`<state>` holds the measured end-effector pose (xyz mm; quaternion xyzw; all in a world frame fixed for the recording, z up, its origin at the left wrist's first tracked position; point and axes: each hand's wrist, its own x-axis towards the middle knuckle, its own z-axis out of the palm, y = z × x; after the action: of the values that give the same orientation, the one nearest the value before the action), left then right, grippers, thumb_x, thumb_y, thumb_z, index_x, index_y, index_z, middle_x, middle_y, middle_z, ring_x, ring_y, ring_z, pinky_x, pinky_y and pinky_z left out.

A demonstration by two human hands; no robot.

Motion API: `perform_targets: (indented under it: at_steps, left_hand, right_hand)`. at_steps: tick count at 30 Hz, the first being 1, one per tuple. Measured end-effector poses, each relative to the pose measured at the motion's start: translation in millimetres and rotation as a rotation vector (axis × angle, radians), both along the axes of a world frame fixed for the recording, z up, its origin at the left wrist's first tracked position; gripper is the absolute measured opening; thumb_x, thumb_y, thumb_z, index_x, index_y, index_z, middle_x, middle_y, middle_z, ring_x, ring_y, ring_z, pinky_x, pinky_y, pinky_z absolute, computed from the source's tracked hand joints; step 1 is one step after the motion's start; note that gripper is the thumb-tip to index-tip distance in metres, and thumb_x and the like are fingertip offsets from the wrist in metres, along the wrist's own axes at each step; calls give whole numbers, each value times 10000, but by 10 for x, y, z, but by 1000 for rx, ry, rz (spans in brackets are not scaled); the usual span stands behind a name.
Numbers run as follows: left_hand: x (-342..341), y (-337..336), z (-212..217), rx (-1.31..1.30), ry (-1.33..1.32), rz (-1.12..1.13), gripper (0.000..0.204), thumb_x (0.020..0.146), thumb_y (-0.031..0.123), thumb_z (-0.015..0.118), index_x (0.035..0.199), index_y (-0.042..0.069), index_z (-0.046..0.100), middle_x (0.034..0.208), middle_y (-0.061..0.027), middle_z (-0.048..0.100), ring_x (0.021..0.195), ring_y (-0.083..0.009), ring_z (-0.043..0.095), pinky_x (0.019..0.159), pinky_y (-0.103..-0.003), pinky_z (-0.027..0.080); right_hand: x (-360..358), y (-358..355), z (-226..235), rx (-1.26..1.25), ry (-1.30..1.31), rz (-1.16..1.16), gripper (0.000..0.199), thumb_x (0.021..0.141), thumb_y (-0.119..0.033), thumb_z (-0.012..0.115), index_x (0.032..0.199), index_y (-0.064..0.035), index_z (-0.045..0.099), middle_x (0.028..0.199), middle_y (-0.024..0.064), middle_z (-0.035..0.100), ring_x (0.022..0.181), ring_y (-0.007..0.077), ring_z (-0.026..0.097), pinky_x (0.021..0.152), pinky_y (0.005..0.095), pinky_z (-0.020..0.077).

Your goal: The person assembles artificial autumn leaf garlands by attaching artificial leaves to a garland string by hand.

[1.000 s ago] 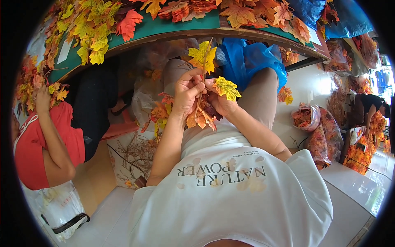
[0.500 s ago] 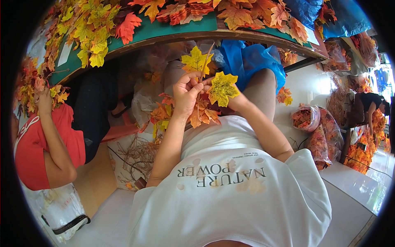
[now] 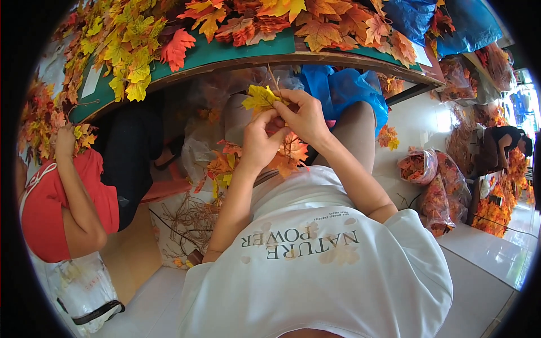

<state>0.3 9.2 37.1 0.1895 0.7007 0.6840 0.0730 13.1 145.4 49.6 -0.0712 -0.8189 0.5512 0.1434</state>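
Head view: right hand pinches stem near table edge.

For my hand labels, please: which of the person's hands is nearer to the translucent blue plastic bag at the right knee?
Right. The right hand is just left of the bag; the left hand is farther left, lower in view.

Table edge blocks right hand forward; room right of blue bag.
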Motion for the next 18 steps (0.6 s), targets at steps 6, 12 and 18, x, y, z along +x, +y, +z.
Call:
perform_targets:
  at_steps: [6, 12, 18]
  left_hand:
    - [-61, -206, 638, -507, 316, 134, 164, 795, 159, 667, 896, 32, 648, 791, -117, 620, 701, -264, 611, 630, -351, 475]
    - [-159, -234, 379, -364, 440, 242, 128, 804, 133, 659, 879, 29, 655, 915, -125, 574, 813, -289, 563, 722, -358, 449]
    - [-206, -244, 190, 182, -20, 120, 231, 805, 3, 650, 1034, 31, 657, 878, -8, 595, 789, -73, 548, 703, -187, 451]
  right_hand:
    - [172, -58, -40, 280, 197, -27, 280, 780, -165, 681, 1014, -21, 627, 740, 138, 595, 602, 280, 590, 533, 340, 470]
    - [254, -192, 35, 703, 460, 165, 319, 737, -116, 688, 1024, -14, 596, 656, 85, 517, 537, 254, 541, 486, 345, 449]
    - [216, -142, 69, 707, 416, 244, 307, 748, -128, 684, 1009, 8, 597, 679, 84, 541, 567, 246, 567, 501, 341, 470]
